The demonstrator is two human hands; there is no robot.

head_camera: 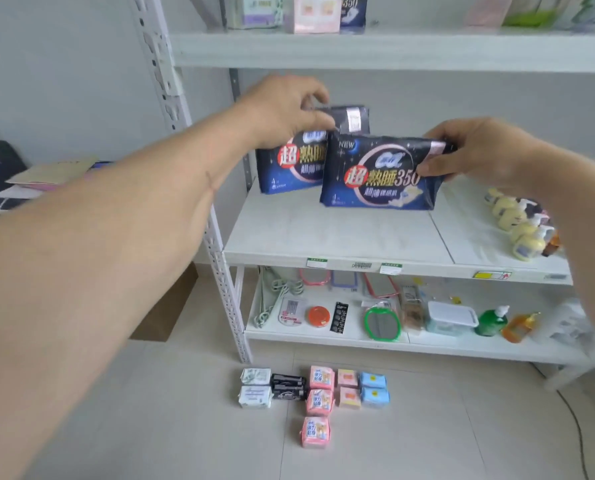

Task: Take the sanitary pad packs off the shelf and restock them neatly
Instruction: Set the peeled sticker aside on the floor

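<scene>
Left hand: up at the back of the middle shelf, grip pinched on the top edge of the rear navy pack, which stands upright near the shelf's left post.
Right hand: grip closed on the upper right corner of the front navy pack; this one overlaps the rear pack's right side, bottom edge at the shelf surface, whether it touches I can't tell.
Right of the packs: a row of yellow pump bottles along the shelf's right end, apart from the packs.
Shelf above: more packs, a pink pack among them, cut off by the frame.
Shelf below: a green-rimmed mirror, an orange tin, a clear lidded box, a green bottle.
Floor: small packs in neat rows by the shelf foot, white packs, a black pack, pink packs, blue packs.
Far left: papers, blurred.
</scene>
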